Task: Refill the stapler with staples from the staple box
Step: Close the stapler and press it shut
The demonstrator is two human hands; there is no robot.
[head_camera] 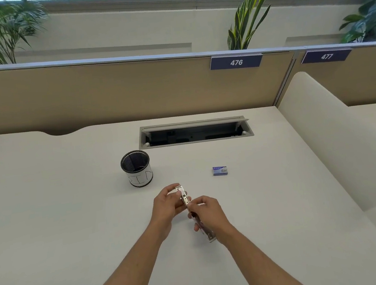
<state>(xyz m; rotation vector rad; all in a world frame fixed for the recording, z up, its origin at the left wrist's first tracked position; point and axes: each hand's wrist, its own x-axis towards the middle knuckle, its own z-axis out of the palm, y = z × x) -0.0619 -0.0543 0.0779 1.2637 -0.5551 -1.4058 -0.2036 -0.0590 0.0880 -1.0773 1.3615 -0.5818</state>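
Observation:
Both hands hold a small metal stapler (185, 197) above the middle of the desk, and it appears swung open lengthwise. My left hand (166, 206) grips its far end, where the bright metal channel shows. My right hand (207, 212) holds the near, darker part, whose end (210, 236) sticks out below the palm. The small blue staple box (220, 170) lies closed on the desk, beyond and to the right of my hands. I cannot tell whether staples are in the channel.
A black mesh pen cup (137, 168) with a white label stands beyond my left hand. An open cable tray (195, 132) is set into the white desk (75, 224) farther back. A tan partition (107, 92) closes the rear; a curved divider (321, 140) runs along the right.

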